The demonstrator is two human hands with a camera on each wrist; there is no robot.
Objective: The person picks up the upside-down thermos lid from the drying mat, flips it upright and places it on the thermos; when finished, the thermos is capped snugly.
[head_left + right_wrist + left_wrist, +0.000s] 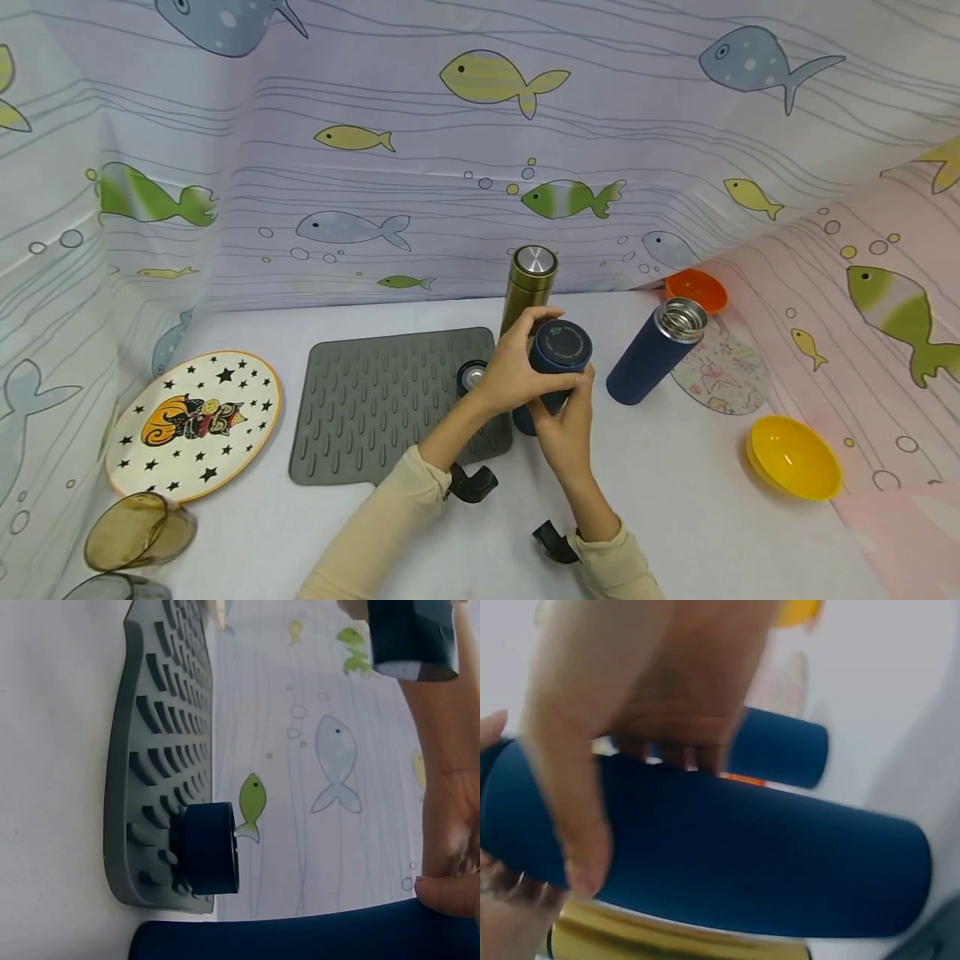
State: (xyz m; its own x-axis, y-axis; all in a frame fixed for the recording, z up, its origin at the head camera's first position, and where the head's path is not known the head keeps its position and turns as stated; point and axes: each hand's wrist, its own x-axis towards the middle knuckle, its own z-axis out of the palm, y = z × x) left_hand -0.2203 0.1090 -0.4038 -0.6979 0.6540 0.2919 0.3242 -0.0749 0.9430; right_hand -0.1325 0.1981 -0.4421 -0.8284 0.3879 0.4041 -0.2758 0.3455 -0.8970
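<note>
Fish-patterned curtain [420, 175] hangs behind my white table [675, 525]. Near the middle of it I have a blue bottle [757, 847] between my hands, roughly upright, its dark cap [564, 343] on top; whether its base touches the table I can't tell. My left hand [517, 367] is clasped round the top end, thumb on the near side, fingertips on the far side. My right hand [566, 429] is wrapped round the body just below, thumb on one side and fingers curled on the other.

I'd expect a stiff metal wall that won't give when squeezed, fairly heavy if it's full, with a smooth coat that could slip in damp fingers. Just under the cap looks the steadiest hold; the cap itself is best taken by its side. It seems sturdy, though a fall might dent it.

Just behind stands a green bottle [529, 287]. A second blue bottle [648, 358], uncapped, is to my right, and a gray mat [375, 408] to my left, bearing a loose cap [472, 377]. Farther out are a starry plate [195, 450] on the left and a yellow bowl [795, 458] on the right.
</note>
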